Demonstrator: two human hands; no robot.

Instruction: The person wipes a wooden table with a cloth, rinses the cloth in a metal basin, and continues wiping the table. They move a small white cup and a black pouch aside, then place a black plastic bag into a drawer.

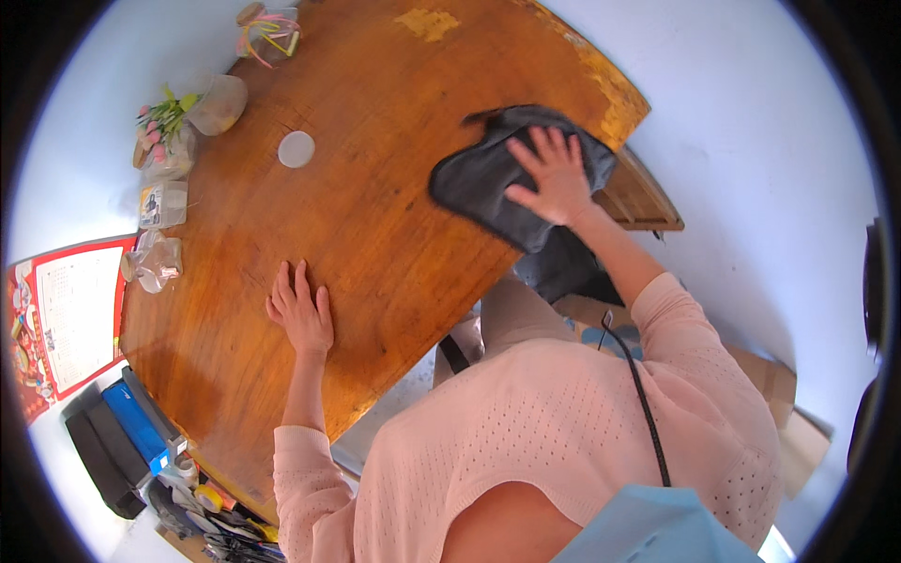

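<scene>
My right hand [552, 176] lies palm down with spread fingers on a dark grey cloth [471, 184] that has a black edge. The cloth rests near the right end of a worn wooden tabletop [373, 232], and dark grey fabric [563, 264] hangs below the front edge there. My left hand [303, 310] is flat on the bare wood, its fingers slightly apart and holding nothing. Beyond it on the table is a round white disc [296, 149], possibly a lid.
Along the wall stand a glass jar with ribbons [271, 35], a frosted container [219, 105], pink artificial-looking tulips [158, 130], a clear box [163, 204] and a small jar [156, 260]. A calendar [77, 317] hangs left. Past the left edge are a blue box [137, 419] and assorted items.
</scene>
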